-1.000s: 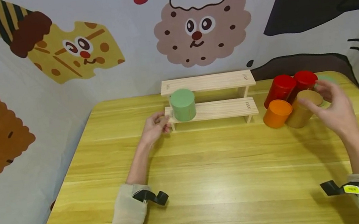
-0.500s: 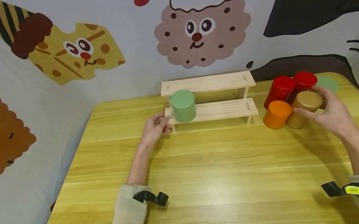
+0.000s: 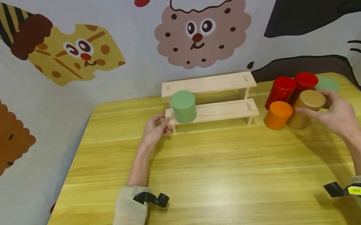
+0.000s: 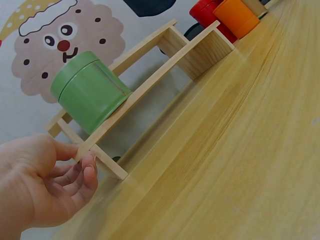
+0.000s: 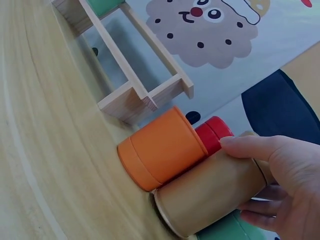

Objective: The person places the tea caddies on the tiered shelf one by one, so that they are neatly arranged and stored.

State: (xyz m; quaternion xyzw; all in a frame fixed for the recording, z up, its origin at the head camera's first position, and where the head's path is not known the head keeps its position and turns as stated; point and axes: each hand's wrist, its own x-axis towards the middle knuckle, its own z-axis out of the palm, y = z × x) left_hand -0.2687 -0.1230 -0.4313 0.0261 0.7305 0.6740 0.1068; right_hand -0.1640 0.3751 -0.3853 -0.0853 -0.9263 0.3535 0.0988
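My right hand [image 3: 338, 111] grips a tan canister [image 5: 207, 192] near its lidded top, thumb on the near side and fingers round the far side. The canister leans slightly in the head view. Close beside it are an orange canister [image 3: 278, 115] and two red canisters [image 3: 280, 90], with a green one [image 3: 328, 84] partly hidden behind the hand. With thumb and fingertips, my left hand [image 4: 45, 180] pinches the left end of a two-step wooden shelf [image 3: 223, 110]. A green canister [image 4: 90, 92] stands upright on the left part of its lower step.
A wooden table [image 3: 191, 188] runs under everything, and its back edge lies near a cartoon-printed cloth [image 3: 138, 57]. The shelf's upper step [image 3: 211, 84] stands behind the lower one, close to the cloth.
My right hand has come down from above the canisters and closed round the tan one, whose top has shifted slightly right. My left hand has stayed at the shelf's end.
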